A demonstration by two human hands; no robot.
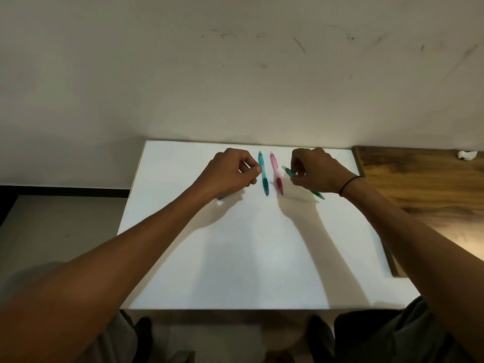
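On the white table (251, 258) near its far edge lie a teal pen (263, 172) and, just right of it, a pink pen (276, 172), side by side and pointing away from me. My right hand (318, 170) holds a green pen (289, 172) slantwise; its tip shows below the wrist. My left hand (231, 172) is curled just left of the teal pen. A bluish end (221, 197) of something peeps out under its wrist; most of it is hidden.
The table stands against a scuffed pale wall (235, 61). To the right adjoins a wooden surface (424, 184) with a crumpled white scrap (467, 154) at its far end. My knees and the floor show below the table's near edge.
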